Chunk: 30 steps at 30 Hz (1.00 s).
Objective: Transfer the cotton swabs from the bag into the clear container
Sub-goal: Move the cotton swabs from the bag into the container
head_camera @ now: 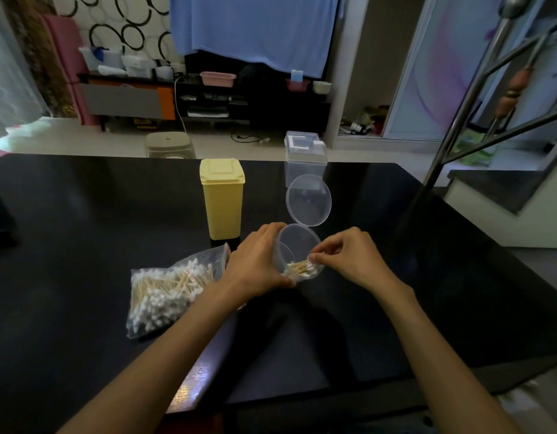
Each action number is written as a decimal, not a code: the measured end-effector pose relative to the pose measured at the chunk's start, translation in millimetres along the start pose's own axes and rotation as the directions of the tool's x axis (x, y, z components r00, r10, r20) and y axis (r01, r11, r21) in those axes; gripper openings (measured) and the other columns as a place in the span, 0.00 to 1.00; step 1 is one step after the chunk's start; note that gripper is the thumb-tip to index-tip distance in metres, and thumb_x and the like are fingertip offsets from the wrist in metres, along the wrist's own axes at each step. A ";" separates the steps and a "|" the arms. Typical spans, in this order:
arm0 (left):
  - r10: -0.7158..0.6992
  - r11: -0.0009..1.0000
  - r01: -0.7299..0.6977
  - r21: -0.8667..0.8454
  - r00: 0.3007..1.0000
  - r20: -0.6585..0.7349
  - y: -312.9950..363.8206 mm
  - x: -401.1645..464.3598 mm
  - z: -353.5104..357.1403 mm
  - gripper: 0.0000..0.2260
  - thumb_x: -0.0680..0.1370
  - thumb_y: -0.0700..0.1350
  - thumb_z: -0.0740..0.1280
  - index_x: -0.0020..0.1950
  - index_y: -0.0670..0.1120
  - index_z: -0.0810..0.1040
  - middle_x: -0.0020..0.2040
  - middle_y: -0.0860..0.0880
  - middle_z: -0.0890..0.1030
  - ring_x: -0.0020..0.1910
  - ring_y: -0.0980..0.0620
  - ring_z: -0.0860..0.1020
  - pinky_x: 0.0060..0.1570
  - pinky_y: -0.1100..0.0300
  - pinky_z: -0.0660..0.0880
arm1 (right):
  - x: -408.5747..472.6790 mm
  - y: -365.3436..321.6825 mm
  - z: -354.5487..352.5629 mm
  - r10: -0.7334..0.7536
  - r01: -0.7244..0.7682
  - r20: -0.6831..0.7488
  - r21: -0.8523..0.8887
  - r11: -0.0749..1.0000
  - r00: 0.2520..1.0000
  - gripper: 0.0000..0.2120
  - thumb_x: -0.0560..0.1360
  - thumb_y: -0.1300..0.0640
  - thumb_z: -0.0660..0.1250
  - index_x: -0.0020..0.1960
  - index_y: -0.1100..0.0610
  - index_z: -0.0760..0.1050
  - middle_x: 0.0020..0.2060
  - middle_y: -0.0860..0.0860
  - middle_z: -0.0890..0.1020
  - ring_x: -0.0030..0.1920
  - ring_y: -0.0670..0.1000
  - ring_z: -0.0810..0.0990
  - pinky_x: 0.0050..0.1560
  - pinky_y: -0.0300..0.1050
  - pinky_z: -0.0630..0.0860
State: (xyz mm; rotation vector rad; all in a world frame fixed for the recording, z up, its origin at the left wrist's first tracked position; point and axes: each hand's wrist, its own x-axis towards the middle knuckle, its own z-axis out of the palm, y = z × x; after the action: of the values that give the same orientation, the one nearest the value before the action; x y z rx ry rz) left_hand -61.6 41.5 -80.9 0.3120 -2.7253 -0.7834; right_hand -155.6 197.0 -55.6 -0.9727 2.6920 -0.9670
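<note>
A clear round container (297, 242) stands on the black table (83, 220), tilted toward me, with its hinged lid (308, 198) flipped open behind it. My left hand (258, 261) grips the container's left side. A small bundle of cotton swabs (299, 268) lies at the container's mouth, and my right hand (349, 255) pinches it with fingertips. To the left lies a clear zip bag (167, 289) full of wooden-stick swabs, its open end pointing toward my left wrist.
A yellow lidded box (222, 198) stands just behind the bag. A clear rectangular box with a white lid (305, 158) stands at the table's far edge. A metal stair rail (458, 126) rises at the right. A stool (169, 145) stands beyond the table.
</note>
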 end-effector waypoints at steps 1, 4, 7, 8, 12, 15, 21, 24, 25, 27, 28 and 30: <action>-0.020 0.999 0.020 -0.046 1.000 0.008 -2.0 0.7 1.3 0.44 0.59 0.54 0.79 0.71 0.53 0.62 0.66 0.55 0.71 0.63 0.54 0.71 0.61 0.53 0.72 | 1.0 0.2 0.2 0.001 -0.001 -0.010 0.014 1.000 1.000 0.08 0.70 0.55 0.73 0.48 0.53 0.83 0.40 0.47 0.82 0.42 0.42 0.79 0.43 0.36 0.76; -0.085 0.957 0.099 -0.273 0.995 0.061 -7.9 3.5 5.4 0.42 0.56 0.52 0.80 0.66 0.52 0.66 0.61 0.55 0.74 0.59 0.55 0.74 0.61 0.52 0.74 | 3.7 1.9 0.2 0.029 -0.024 -0.067 0.075 0.997 0.997 0.07 0.72 0.54 0.70 0.50 0.51 0.81 0.43 0.48 0.82 0.45 0.43 0.79 0.46 0.39 0.77; -0.118 0.912 0.154 -0.380 0.986 0.118 -11.6 5.0 10.9 0.41 0.57 0.46 0.81 0.65 0.50 0.66 0.60 0.54 0.74 0.59 0.55 0.74 0.62 0.55 0.73 | 6.2 7.0 2.3 0.080 -0.073 -0.072 0.091 0.993 0.994 0.08 0.74 0.54 0.68 0.53 0.50 0.80 0.44 0.49 0.81 0.45 0.45 0.79 0.48 0.43 0.78; -0.121 0.903 0.164 -0.397 0.984 0.130 -12.1 5.0 12.7 0.40 0.58 0.45 0.81 0.65 0.49 0.66 0.60 0.54 0.73 0.59 0.55 0.73 0.62 0.57 0.72 | 6.8 8.5 3.5 0.089 -0.085 -0.056 0.080 0.993 0.994 0.08 0.75 0.54 0.68 0.53 0.50 0.80 0.43 0.49 0.80 0.44 0.46 0.78 0.48 0.43 0.78; -0.131 0.873 0.203 -0.443 0.973 0.188 -13.1 4.2 17.0 0.41 0.60 0.42 0.81 0.67 0.47 0.65 0.62 0.52 0.72 0.62 0.54 0.72 0.63 0.60 0.70 | 7.6 8.9 7.0 0.113 -0.113 0.008 0.074 0.991 0.994 0.08 0.76 0.55 0.66 0.54 0.50 0.79 0.44 0.50 0.80 0.46 0.47 0.78 0.49 0.44 0.77; -0.153 0.866 0.247 -0.435 0.959 0.239 -14.2 5.0 16.5 0.43 0.60 0.42 0.81 0.70 0.45 0.62 0.65 0.51 0.71 0.65 0.53 0.71 0.65 0.61 0.68 | 7.6 6.9 6.9 0.122 -0.124 0.027 0.083 0.989 0.992 0.08 0.76 0.56 0.65 0.54 0.52 0.80 0.48 0.50 0.81 0.50 0.48 0.78 0.52 0.44 0.76; -0.187 0.877 0.312 -0.366 0.923 0.337 -2.8 4.4 -3.1 0.54 0.64 0.40 0.79 0.77 0.42 0.44 0.76 0.46 0.59 0.73 0.50 0.61 0.67 0.62 0.60 | 7.7 5.5 3.9 0.149 -0.150 0.022 0.092 0.984 0.989 0.09 0.76 0.55 0.65 0.55 0.52 0.79 0.51 0.50 0.81 0.53 0.47 0.78 0.54 0.44 0.76; -0.163 0.923 0.248 -0.295 0.945 0.283 -3.8 -2.3 -34.5 0.43 0.69 0.39 0.75 0.77 0.46 0.53 0.75 0.47 0.62 0.73 0.50 0.63 0.68 0.55 0.65 | 5.8 -3.4 -6.3 0.096 -0.091 -0.077 0.067 0.994 0.992 0.10 0.77 0.55 0.64 0.57 0.53 0.79 0.51 0.50 0.81 0.50 0.46 0.77 0.49 0.40 0.73; -0.158 0.949 0.209 -0.236 0.963 0.217 -8.6 -7.3 -46.2 0.37 0.71 0.39 0.73 0.75 0.49 0.58 0.73 0.49 0.65 0.71 0.51 0.66 0.68 0.54 0.67 | 4.2 -9.6 -9.2 0.063 -0.054 -0.115 0.080 0.995 0.991 0.10 0.77 0.55 0.64 0.57 0.53 0.79 0.50 0.49 0.80 0.49 0.45 0.76 0.48 0.38 0.72; -0.184 0.982 0.185 -0.032 0.982 0.051 -23.2 -21.8 -66.0 0.26 0.75 0.44 0.69 0.71 0.55 0.66 0.69 0.52 0.71 0.67 0.52 0.70 0.65 0.49 0.70 | 0.4 -27.3 -8.8 0.003 0.016 -0.134 0.137 0.990 0.991 0.09 0.77 0.56 0.65 0.56 0.52 0.79 0.48 0.48 0.80 0.48 0.44 0.77 0.44 0.33 0.73; -0.197 0.977 0.199 0.076 0.980 -0.030 -31.3 -31.7 -71.8 0.23 0.76 0.45 0.67 0.70 0.56 0.67 0.68 0.53 0.72 0.66 0.52 0.71 0.63 0.49 0.71 | -2.3 -37.4 -5.7 -0.022 0.040 -0.112 0.162 0.986 0.994 0.09 0.77 0.56 0.65 0.55 0.52 0.79 0.47 0.47 0.80 0.47 0.43 0.77 0.43 0.32 0.73; -0.204 0.954 0.224 0.198 0.972 -0.120 -50.5 -53.4 -75.0 0.22 0.77 0.44 0.64 0.71 0.53 0.66 0.69 0.52 0.70 0.67 0.50 0.69 0.62 0.49 0.71 | -6.9 -54.8 9.7 -0.070 0.072 -0.015 0.181 0.981 0.997 0.08 0.77 0.57 0.64 0.53 0.50 0.80 0.45 0.47 0.81 0.45 0.43 0.79 0.44 0.36 0.77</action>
State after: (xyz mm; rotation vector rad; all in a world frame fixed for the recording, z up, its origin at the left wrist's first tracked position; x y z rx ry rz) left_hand 19.5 -21.5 -59.0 0.6845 -2.7139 -0.5136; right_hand -118.0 163.7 -30.7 -1.0349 2.5356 -1.2084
